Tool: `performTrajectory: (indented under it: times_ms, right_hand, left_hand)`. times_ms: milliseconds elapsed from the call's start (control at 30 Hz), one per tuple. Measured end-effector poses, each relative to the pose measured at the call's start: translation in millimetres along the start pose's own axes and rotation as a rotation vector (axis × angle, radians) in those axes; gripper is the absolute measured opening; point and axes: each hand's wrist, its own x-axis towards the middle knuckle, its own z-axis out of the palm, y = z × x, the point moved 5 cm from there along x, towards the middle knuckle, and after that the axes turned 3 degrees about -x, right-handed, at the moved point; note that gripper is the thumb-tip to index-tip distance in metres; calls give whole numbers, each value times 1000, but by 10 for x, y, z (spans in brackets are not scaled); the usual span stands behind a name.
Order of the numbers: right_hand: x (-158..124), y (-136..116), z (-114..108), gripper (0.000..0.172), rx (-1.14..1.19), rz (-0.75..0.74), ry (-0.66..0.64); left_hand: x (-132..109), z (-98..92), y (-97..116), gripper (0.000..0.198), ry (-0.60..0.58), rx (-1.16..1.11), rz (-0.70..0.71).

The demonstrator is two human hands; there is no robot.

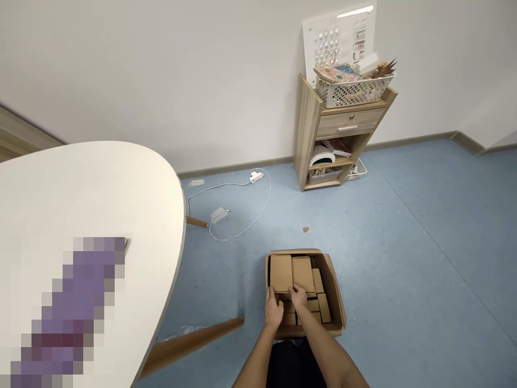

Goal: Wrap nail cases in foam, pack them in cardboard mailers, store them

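Kraft cartons (291, 274) packed in an open cardboard box (337, 307); left hand (273, 311) and right hand (299, 296) curled at near edges, grip unclear.

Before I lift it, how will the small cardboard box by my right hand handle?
The small cardboard box by your right hand looks stiff and probably light, since it seems to be plain thin cardboard. Its flat sides make rolling unlikely. Packed closely among the other boxes in the carton, it may drag slightly as it comes up.
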Motion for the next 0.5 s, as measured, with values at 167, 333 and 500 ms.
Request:
performTrajectory:
  times_ms: [167, 333, 500]
  right_hand:
    - [-211, -110, -268, 37, -125, -17, 3]
    - [-766, -465, -857, 44, -260, -74, -8]
    - [-1547, -1069, -1433, 46, -248, -196, -69]
  left_hand:
    - [-358, -111, 117, 67, -9, 86, -28]
    - [-1024, -570, 545, 63, -92, 116, 57]
    - [-1889, -1336, 1164, 60, -59, 106, 250]
